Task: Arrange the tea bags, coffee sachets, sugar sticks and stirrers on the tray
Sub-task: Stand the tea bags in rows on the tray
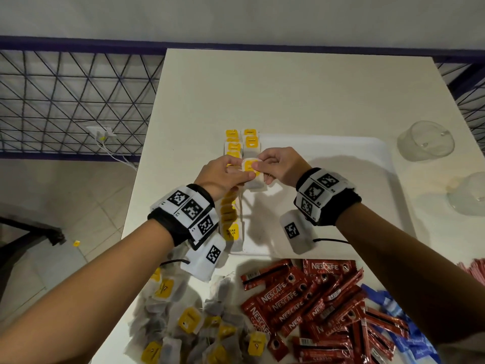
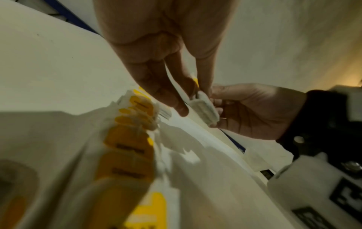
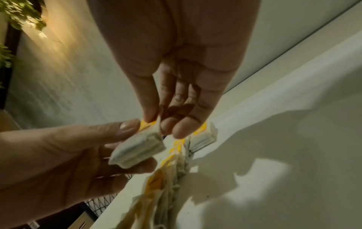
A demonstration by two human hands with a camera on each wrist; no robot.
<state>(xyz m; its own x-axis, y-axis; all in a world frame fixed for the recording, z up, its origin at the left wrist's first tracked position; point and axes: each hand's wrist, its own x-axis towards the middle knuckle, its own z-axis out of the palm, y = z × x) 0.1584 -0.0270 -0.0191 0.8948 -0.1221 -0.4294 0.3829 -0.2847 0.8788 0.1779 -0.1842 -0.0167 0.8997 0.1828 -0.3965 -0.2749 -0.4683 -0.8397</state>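
Observation:
Both hands hold one tea bag (image 1: 252,172) with a yellow tag just above the left part of the white tray (image 1: 354,158). My left hand (image 1: 242,173) pinches its left side and my right hand (image 1: 258,167) pinches its top right edge. In the left wrist view the left hand (image 2: 194,99) grips the tea bag (image 2: 206,108), with the right hand (image 2: 246,111) opposite. The right wrist view shows the right hand (image 3: 162,125) on the bag (image 3: 137,151). Two rows of tea bags (image 1: 232,144) lie along the tray's left edge.
Loose tea bags (image 1: 196,324) are heaped at the table's near left. Red coffee sachets (image 1: 309,298) lie beside them, with blue sugar sticks (image 1: 409,337) further right. Red stirrers (image 1: 475,269) and two clear glasses (image 1: 425,140) stand to the right of the tray.

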